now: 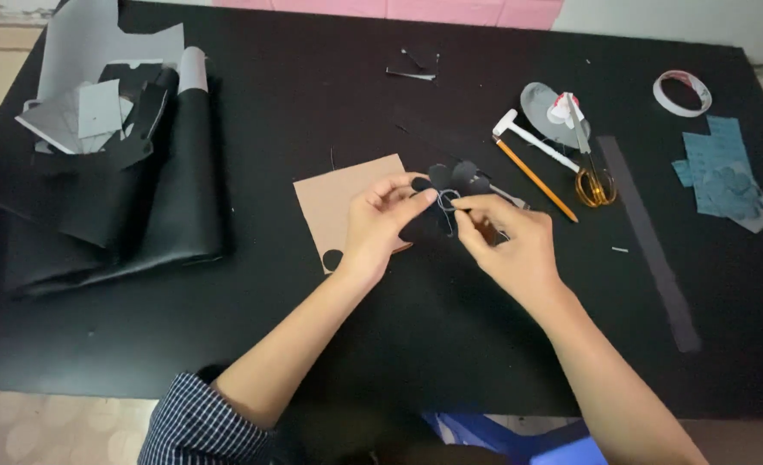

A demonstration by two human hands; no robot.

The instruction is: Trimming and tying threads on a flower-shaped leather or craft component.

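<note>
I'm looking down at a black table (450,344), and both hands are meeting over its middle. My left hand (380,226) is curling in from the left, thumb and fingers pinching closed on the left edge of a small black flower-shaped piece (455,179) with rounded petals. My right hand (509,243) is coming in from the right, its fingertips also pinched shut on the same piece, right at its centre where I'm making out a small pale ring; what that ring is, I can't tell. So the piece is being held up between the two hands, just above the table and partly over a tan sheet of card (338,200) that is lying flat under my left hand. A round black cut-out (332,258) is sitting on the near corner of that card.

Just right of my hands, a yellow pencil (536,179) is lying at a slant, with a white-handled tool (532,140) beside it and gold-handled scissors (590,164) a little further on. A long grey strip (653,245) is running down the table past them. Far right, I'm seeing a roll of tape (682,92) and some blue-grey scraps (724,172). Well apart on the left, a heap of black sheet material (114,215) is lying folded, with grey and white offcuts on top.
</note>
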